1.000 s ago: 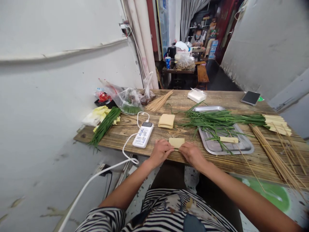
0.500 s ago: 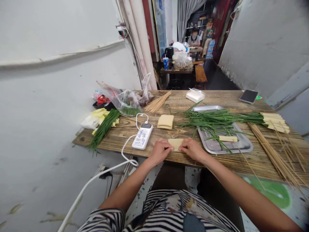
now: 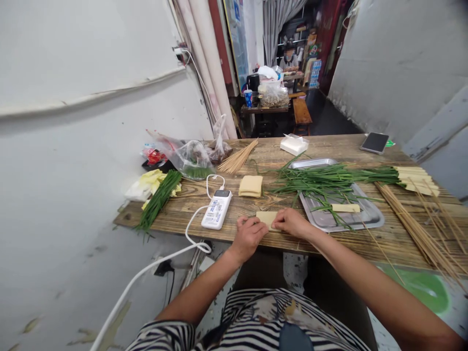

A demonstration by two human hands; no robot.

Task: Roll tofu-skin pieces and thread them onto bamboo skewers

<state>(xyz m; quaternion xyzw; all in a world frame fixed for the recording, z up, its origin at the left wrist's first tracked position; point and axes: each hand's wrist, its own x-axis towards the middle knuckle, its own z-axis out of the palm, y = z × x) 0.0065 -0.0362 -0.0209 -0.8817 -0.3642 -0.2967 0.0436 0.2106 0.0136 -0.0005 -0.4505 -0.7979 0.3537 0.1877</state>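
Observation:
A thin beige tofu sheet (image 3: 265, 217) lies on the wooden table near its front edge, between my hands. My right hand (image 3: 291, 223) pinches its right end between thumb and fingertips. Over the left end, my left hand (image 3: 250, 236) is curled with its fingers together, hiding that part of the sheet. Just beyond the hands sits a stack of square tofu sheets (image 3: 250, 186). To the right, a metal tray (image 3: 317, 218) bears loose green chives (image 3: 314, 178) and a rolled tofu piece (image 3: 345, 208) with chives poking from its end.
A white power bank (image 3: 217, 210) with a cable lies left of my hands. Bamboo skewers (image 3: 409, 226) spread at right, more skewers (image 3: 239, 156) behind. Chives (image 3: 159, 199), plastic bags (image 3: 193, 156), a white box (image 3: 294, 145) and a phone (image 3: 375, 143) surround the workspace. A person (image 3: 289, 58) sits far back.
My left hand has turned and shifted slightly right, covering more of the sheet's left end. My right hand keeps its pinch. The view has shifted slightly.

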